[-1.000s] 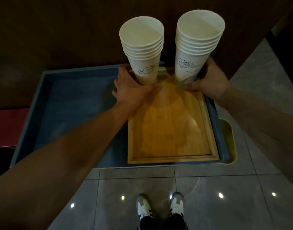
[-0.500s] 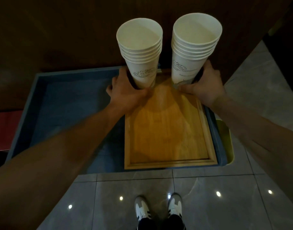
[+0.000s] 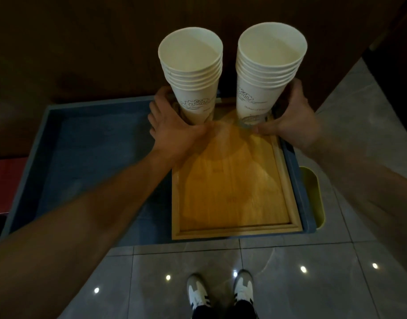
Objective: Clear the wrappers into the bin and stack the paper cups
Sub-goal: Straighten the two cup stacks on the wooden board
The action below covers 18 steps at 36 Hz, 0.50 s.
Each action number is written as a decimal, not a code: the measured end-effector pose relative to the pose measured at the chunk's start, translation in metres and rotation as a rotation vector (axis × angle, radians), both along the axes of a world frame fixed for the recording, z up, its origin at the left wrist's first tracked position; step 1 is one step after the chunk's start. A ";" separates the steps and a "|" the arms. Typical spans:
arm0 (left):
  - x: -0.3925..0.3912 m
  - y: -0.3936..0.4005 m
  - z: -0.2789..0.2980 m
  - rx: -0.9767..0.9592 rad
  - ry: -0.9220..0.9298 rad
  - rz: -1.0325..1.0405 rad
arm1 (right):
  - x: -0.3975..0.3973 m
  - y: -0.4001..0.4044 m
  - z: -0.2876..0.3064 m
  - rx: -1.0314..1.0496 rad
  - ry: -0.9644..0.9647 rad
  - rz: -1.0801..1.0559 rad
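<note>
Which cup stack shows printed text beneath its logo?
The right stack, held by the right hand; the left stack in the left hand shows mostly a wave logo.

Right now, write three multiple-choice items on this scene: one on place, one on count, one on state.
1. Where does the wooden tray lie?
A. on the floor
B. in the blue bin
C. on a shelf

2. How many cup stacks are there?
A. one
B. two
C. four

3. What is the left hand doing?
A. holding the left stack
B. hanging idle
C. pressing the floor

Key: 1 B, the blue bin walls frame the tray. 2 B, a left stack and a right stack stand side by side. 3 A, its fingers wrap the stack's base, as the right hand wraps the other.
</note>
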State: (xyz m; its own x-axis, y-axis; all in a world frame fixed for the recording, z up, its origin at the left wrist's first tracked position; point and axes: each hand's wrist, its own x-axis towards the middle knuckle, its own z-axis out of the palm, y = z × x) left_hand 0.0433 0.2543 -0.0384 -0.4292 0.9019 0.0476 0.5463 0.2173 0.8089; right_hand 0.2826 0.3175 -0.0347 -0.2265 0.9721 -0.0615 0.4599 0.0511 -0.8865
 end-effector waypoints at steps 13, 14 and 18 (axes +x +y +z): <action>0.007 0.009 0.000 0.015 -0.021 0.026 | -0.005 0.006 0.000 -0.027 0.151 0.088; 0.006 0.009 0.000 0.014 -0.027 0.020 | -0.005 0.006 -0.001 -0.018 0.145 0.081; 0.000 0.010 0.001 -0.011 -0.066 -0.004 | -0.008 0.004 -0.003 0.024 0.116 0.020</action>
